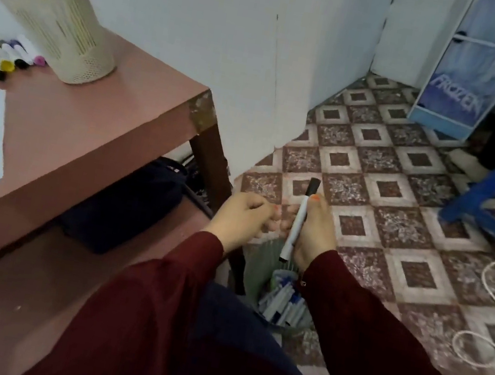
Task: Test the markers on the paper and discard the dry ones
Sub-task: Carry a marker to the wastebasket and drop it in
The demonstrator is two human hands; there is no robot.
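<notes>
Right hand (314, 232) grips marker (298, 219) | left hand (241, 216) curled, empty | long axis near-vertical, cap (313, 187) up

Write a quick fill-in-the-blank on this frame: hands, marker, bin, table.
1. The right hand grips a white marker with a ____ cap.
2. Below that marker, the green bin on the floor holds many ____.
3. The beige holder full of markers stands on the ____, not on the floor.

Missing words: black; markers; table.
</notes>
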